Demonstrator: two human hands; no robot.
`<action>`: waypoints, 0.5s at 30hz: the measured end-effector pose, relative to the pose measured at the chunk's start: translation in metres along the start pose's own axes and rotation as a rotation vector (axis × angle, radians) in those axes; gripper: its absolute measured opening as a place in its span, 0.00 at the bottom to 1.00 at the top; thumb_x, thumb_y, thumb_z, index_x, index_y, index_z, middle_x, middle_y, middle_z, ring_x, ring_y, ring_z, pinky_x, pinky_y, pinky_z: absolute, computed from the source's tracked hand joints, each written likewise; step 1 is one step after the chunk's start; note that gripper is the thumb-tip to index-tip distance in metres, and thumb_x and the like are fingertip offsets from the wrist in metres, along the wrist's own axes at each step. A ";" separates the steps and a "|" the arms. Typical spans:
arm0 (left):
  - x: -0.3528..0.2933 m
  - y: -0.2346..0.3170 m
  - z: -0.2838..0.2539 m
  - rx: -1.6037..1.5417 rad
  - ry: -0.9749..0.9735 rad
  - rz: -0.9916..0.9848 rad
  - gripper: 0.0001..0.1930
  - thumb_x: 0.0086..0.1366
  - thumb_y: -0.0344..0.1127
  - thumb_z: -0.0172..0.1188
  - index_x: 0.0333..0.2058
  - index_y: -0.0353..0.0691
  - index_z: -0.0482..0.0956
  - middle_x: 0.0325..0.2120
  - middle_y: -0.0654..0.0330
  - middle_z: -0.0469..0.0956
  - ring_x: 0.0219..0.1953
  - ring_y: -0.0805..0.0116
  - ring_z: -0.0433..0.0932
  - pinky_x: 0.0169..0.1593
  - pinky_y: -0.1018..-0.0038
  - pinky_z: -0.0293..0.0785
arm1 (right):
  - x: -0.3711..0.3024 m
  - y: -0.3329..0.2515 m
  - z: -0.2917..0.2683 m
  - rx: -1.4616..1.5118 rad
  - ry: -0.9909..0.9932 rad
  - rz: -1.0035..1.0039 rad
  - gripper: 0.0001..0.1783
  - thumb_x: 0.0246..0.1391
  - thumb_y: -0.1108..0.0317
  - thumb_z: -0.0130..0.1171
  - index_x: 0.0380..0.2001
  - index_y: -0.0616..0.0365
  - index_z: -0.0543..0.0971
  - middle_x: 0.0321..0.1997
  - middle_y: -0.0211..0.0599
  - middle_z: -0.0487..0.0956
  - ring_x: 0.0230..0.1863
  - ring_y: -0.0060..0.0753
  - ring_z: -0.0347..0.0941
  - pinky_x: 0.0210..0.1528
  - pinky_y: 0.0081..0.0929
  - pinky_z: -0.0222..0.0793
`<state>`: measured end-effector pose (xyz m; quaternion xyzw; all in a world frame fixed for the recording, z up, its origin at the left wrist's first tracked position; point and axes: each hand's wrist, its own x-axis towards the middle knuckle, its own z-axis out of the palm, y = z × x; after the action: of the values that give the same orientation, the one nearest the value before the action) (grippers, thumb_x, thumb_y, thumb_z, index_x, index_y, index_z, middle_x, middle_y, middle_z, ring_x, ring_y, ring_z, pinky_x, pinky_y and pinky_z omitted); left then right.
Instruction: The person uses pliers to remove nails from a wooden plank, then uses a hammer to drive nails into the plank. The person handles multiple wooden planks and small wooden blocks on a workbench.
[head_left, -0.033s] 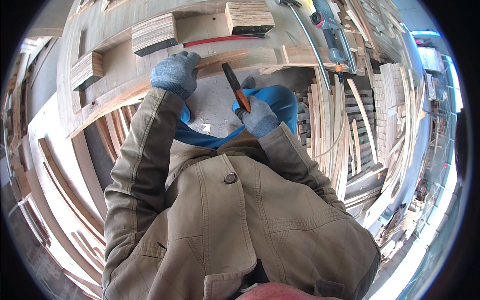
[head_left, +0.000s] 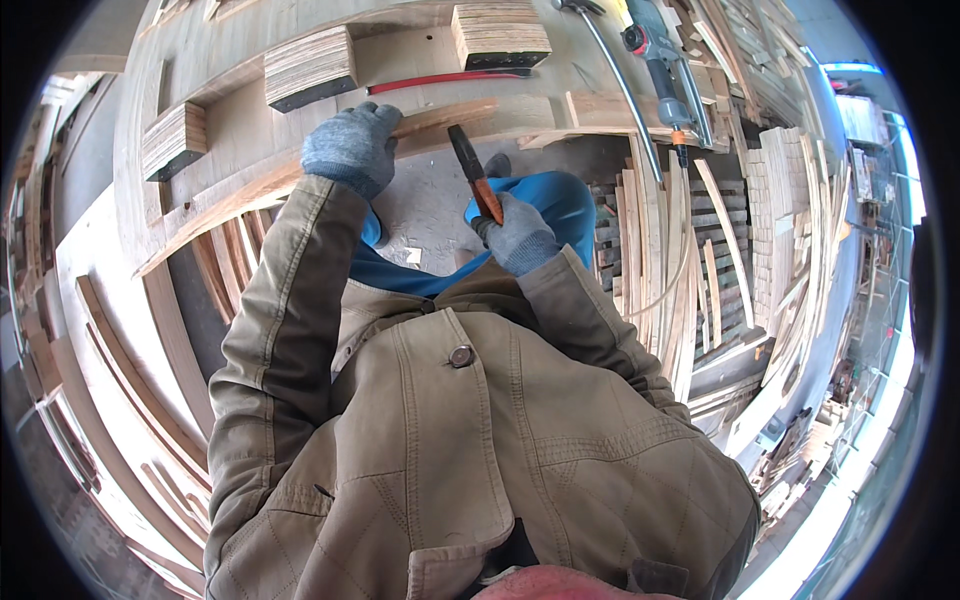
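My left hand (head_left: pixel 350 150), in a grey knitted glove, lies at the bench's front edge with its fingers bent over a wooden strip (head_left: pixel 445 117). Its fingertips are partly hidden. In my right hand (head_left: pixel 518 235), also gloved, is a hand tool (head_left: pixel 465 155) with a long black end and an orange part, pointing up and away over the gap before my knees. Its exact kind cannot be made out. Beyond the strip, a thin red bar (head_left: pixel 445 80) with a dark end lies on the bench, near stacked plywood blocks (head_left: pixel 310 68).
More plywood blocks (head_left: pixel 500 35) are fixed along the bench (head_left: pixel 235 120). A long metal rod (head_left: pixel 615 80) and a grey-black power tool (head_left: pixel 660 75) lie at the right. Wooden strips (head_left: pixel 650 240) are piled on the right side; a pale board (head_left: pixel 110 260) stands at the left.
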<state>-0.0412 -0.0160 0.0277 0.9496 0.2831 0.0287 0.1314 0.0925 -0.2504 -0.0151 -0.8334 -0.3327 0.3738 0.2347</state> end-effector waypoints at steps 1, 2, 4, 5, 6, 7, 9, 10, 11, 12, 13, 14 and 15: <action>0.000 0.000 0.000 0.003 0.006 0.000 0.14 0.63 0.39 0.63 0.47 0.47 0.79 0.44 0.53 0.81 0.48 0.48 0.81 0.50 0.53 0.77 | 0.001 0.002 -0.001 0.016 -0.006 0.016 0.21 0.59 0.55 0.68 0.46 0.62 0.79 0.35 0.58 0.82 0.40 0.63 0.81 0.42 0.50 0.75; 0.000 0.000 -0.001 0.003 0.001 -0.005 0.13 0.64 0.38 0.62 0.46 0.46 0.80 0.44 0.52 0.81 0.48 0.48 0.81 0.51 0.53 0.77 | 0.001 0.003 -0.001 0.043 -0.008 0.033 0.21 0.59 0.56 0.68 0.46 0.62 0.79 0.34 0.58 0.82 0.40 0.62 0.81 0.42 0.49 0.75; 0.000 0.002 -0.001 0.007 -0.012 -0.012 0.11 0.65 0.38 0.62 0.46 0.45 0.80 0.43 0.52 0.81 0.49 0.49 0.81 0.52 0.54 0.77 | 0.002 0.007 -0.002 0.095 -0.014 0.031 0.22 0.59 0.55 0.68 0.46 0.62 0.78 0.34 0.57 0.82 0.40 0.60 0.81 0.41 0.48 0.75; 0.000 0.002 -0.002 0.011 -0.020 -0.014 0.11 0.65 0.38 0.62 0.46 0.45 0.80 0.43 0.52 0.81 0.49 0.49 0.81 0.52 0.54 0.77 | 0.003 0.009 -0.002 0.128 -0.022 0.050 0.22 0.59 0.55 0.68 0.46 0.62 0.78 0.34 0.57 0.82 0.40 0.59 0.81 0.41 0.48 0.75; 0.000 0.002 -0.002 0.012 -0.014 -0.010 0.12 0.65 0.38 0.62 0.46 0.45 0.80 0.43 0.51 0.81 0.49 0.49 0.81 0.52 0.54 0.78 | 0.003 0.011 -0.003 0.137 -0.025 0.044 0.22 0.59 0.54 0.68 0.46 0.61 0.78 0.33 0.55 0.82 0.39 0.58 0.82 0.41 0.47 0.75; 0.001 0.002 -0.002 0.020 -0.030 -0.018 0.13 0.64 0.38 0.63 0.47 0.46 0.80 0.44 0.52 0.81 0.49 0.48 0.81 0.51 0.54 0.77 | 0.003 0.013 -0.003 0.150 -0.034 0.059 0.22 0.59 0.54 0.68 0.46 0.61 0.78 0.32 0.54 0.83 0.38 0.56 0.82 0.40 0.46 0.75; 0.002 0.001 -0.002 0.029 -0.034 -0.017 0.15 0.63 0.39 0.64 0.48 0.48 0.79 0.44 0.53 0.81 0.48 0.48 0.81 0.50 0.53 0.77 | 0.004 0.015 -0.002 0.141 -0.032 0.068 0.22 0.59 0.54 0.68 0.46 0.61 0.78 0.31 0.51 0.83 0.36 0.53 0.83 0.39 0.45 0.75; 0.002 0.001 -0.001 0.027 -0.039 -0.021 0.15 0.63 0.39 0.64 0.48 0.48 0.79 0.44 0.53 0.81 0.48 0.48 0.81 0.50 0.53 0.77 | 0.005 0.015 -0.001 0.121 -0.020 0.063 0.22 0.59 0.54 0.68 0.46 0.61 0.78 0.30 0.50 0.83 0.35 0.51 0.83 0.38 0.44 0.75; 0.003 0.001 -0.001 0.026 -0.045 -0.025 0.15 0.63 0.39 0.64 0.49 0.48 0.79 0.45 0.53 0.81 0.48 0.48 0.81 0.50 0.53 0.77 | 0.005 0.015 -0.001 0.104 -0.011 0.070 0.22 0.60 0.54 0.68 0.46 0.61 0.78 0.29 0.48 0.82 0.33 0.50 0.83 0.37 0.43 0.75; 0.003 0.001 0.000 0.025 -0.050 -0.030 0.15 0.64 0.39 0.63 0.49 0.48 0.79 0.45 0.53 0.81 0.49 0.48 0.81 0.50 0.53 0.77 | 0.005 0.014 -0.001 0.118 -0.007 0.055 0.22 0.60 0.54 0.68 0.45 0.61 0.78 0.28 0.48 0.82 0.33 0.49 0.83 0.36 0.42 0.75; 0.003 0.001 0.000 0.025 -0.048 -0.029 0.15 0.64 0.39 0.63 0.49 0.47 0.79 0.45 0.53 0.81 0.49 0.49 0.81 0.51 0.54 0.77 | 0.004 0.014 -0.001 0.136 -0.006 0.052 0.22 0.60 0.54 0.68 0.45 0.62 0.78 0.27 0.47 0.82 0.32 0.48 0.83 0.36 0.42 0.75; 0.003 0.000 0.001 0.025 -0.046 -0.029 0.15 0.64 0.39 0.63 0.49 0.47 0.79 0.45 0.53 0.81 0.49 0.49 0.81 0.51 0.54 0.77 | 0.004 0.013 -0.002 0.156 -0.008 0.071 0.21 0.60 0.54 0.68 0.45 0.62 0.78 0.27 0.46 0.82 0.31 0.47 0.83 0.35 0.41 0.75; 0.002 0.000 0.001 0.025 -0.043 -0.029 0.15 0.64 0.39 0.63 0.49 0.47 0.79 0.46 0.53 0.81 0.49 0.49 0.81 0.51 0.54 0.77 | 0.003 0.012 -0.003 0.172 -0.017 0.064 0.21 0.60 0.54 0.68 0.44 0.62 0.78 0.27 0.46 0.82 0.31 0.47 0.83 0.35 0.41 0.75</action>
<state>-0.0390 -0.0151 0.0270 0.9474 0.2942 0.0027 0.1261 0.1007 -0.2567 -0.0224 -0.8171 -0.2744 0.4156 0.2904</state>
